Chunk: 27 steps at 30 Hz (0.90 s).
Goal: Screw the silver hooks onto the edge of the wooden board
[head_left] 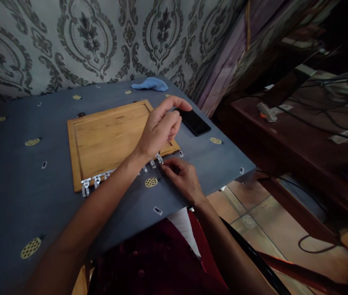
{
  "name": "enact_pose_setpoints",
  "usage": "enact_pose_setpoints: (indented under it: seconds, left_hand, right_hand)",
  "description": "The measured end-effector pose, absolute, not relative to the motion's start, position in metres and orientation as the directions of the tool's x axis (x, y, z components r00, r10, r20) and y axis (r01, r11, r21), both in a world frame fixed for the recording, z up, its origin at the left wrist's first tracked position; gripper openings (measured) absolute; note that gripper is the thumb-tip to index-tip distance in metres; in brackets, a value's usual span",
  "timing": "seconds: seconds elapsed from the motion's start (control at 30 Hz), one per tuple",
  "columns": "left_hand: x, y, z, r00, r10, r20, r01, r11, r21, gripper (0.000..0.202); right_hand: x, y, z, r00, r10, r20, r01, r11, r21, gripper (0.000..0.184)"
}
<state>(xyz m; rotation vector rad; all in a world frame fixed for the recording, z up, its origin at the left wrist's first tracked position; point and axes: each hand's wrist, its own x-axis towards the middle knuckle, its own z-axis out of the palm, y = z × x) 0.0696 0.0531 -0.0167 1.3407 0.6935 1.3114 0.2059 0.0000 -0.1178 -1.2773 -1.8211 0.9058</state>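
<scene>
A wooden panel (pixel 109 135) with a raised frame lies flat on the table. Along its near edge runs a row of small silvery metal hooks (pixel 85 188). My right hand (pixel 183 178) is at the right end of this row, its thumb and fingertips pinched on the last metal hook (pixel 159 159). Above the panel's right part is my left hand (pixel 163 125), fingers curled and the index finger arched to the right. Whether it holds something small is hidden. My left forearm covers the middle of the row.
A black phone (pixel 194 122) lies right of the panel. Behind it is a crumpled blue cloth (pixel 151 84). The table (pixel 14 164) has a grey-blue cover with pineapple prints. To the right stands a dark red desk (pixel 284 141) with loose cables. Patterned fabric hangs behind.
</scene>
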Motion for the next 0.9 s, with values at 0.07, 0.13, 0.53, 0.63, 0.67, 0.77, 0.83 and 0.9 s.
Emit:
enact_pose_setpoints:
  seconds: [0.07,0.13,0.53,0.63,0.67,0.77,0.83,0.9]
  left_hand:
    - [0.068,0.054,-0.011,0.133,0.945,0.299,-0.239,-0.262,0.935,0.019]
    - [0.066,0.055,-0.01,0.063,0.953,0.295,-0.207,-0.277,0.938,0.018]
    - [0.069,0.062,-0.028,0.031,0.951,0.306,-0.279,-0.286,0.917,0.02]
    - [0.069,0.061,-0.026,0.031,0.958,0.286,-0.248,-0.27,0.93,0.019]
    - [0.069,0.061,-0.026,0.029,0.96,0.277,-0.236,-0.263,0.936,0.019]
    - [0.069,0.062,-0.026,0.032,0.963,0.267,-0.219,-0.254,0.942,0.019]
    - [0.069,0.062,-0.026,0.04,0.961,0.275,-0.229,-0.259,0.938,0.018]
    - [0.069,0.063,-0.027,0.049,0.96,0.274,-0.246,-0.255,0.935,0.016]
  right_hand:
    - [0.206,0.0,-0.118,-0.243,0.957,0.158,0.451,0.255,-0.855,0.017]
    - [0.206,0.0,-0.118,-0.243,0.957,0.155,0.453,0.254,-0.855,0.018]
    - [0.205,0.0,-0.119,-0.245,0.961,0.125,0.433,0.224,-0.873,0.02]
    - [0.205,0.0,-0.118,-0.244,0.962,0.119,0.433,0.218,-0.875,0.02]
    - [0.205,0.0,-0.118,-0.243,0.963,0.117,0.434,0.216,-0.875,0.02]
    - [0.206,0.0,-0.118,-0.246,0.961,0.123,0.437,0.223,-0.871,0.019]
    - [0.206,0.0,-0.118,-0.248,0.96,0.133,0.437,0.233,-0.869,0.019]
    - [0.206,0.0,-0.118,-0.246,0.96,0.136,0.436,0.235,-0.869,0.018]
